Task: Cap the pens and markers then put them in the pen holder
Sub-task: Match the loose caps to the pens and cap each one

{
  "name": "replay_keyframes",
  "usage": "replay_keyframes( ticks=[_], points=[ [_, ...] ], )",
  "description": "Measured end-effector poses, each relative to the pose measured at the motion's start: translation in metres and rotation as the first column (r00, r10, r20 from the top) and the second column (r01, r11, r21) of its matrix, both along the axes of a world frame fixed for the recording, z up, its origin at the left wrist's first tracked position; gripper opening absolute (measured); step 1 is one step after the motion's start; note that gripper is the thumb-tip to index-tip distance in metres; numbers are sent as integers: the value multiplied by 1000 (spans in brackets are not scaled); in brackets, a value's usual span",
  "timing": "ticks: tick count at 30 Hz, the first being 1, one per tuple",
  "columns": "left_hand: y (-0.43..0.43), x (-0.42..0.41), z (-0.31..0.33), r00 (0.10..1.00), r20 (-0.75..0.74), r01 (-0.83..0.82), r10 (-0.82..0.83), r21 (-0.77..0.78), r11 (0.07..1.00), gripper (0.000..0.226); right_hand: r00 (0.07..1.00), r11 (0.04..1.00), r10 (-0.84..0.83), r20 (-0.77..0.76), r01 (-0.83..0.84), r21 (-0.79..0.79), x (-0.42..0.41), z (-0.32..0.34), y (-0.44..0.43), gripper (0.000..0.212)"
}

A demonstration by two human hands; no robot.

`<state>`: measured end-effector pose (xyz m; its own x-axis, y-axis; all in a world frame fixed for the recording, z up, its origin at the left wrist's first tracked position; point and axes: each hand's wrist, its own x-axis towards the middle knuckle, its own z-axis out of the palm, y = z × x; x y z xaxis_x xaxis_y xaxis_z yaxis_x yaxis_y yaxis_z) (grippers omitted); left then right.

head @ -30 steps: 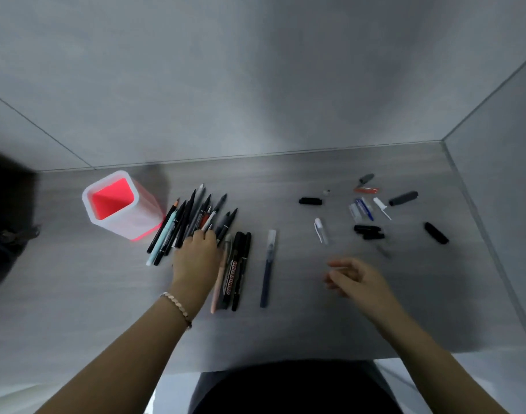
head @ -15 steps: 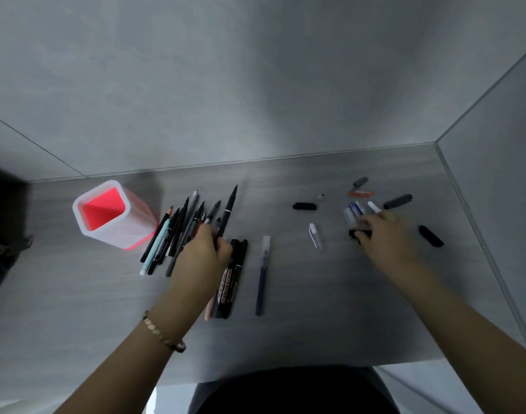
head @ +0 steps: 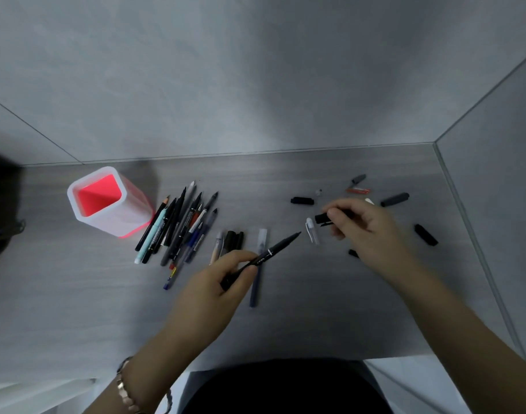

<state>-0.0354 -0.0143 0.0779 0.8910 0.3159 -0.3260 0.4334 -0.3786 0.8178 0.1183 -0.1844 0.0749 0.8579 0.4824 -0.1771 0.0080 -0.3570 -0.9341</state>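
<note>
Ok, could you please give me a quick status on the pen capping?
Left hand grips uncapped black pen. Right hand pinches black cap, apart from pen tip. Pen holder holds no pens yet.

1 pen holder — 2 hands — 1 bracelet

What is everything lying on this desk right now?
pen holder: one, white with red inside, far left.
uncapped pens: about a dozen, mostly dark, piled beside the holder.
black markers: two or three, right of the pile.
loose caps: several, black, grey, white, red, scattered on the right.
black pen: one, uncapped, in the left hand.
black cap: one, in the right hand.
left hand: one, grips the pen.
right hand: one, pinches the cap.
</note>
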Motion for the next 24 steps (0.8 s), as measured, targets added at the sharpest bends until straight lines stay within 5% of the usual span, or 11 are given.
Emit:
replay_keyframes(
  ticks=[14,24],
  points=[
    [-1,-5,14,989,80,117,-126,109,987,29,985,985,171,-7,-171,-3,-35,20,2,26],
    [1,-3,24,973,99,185,-210,213,959,20,987,988,138,-81,-132,81,-44,21,2,25]
  ],
)
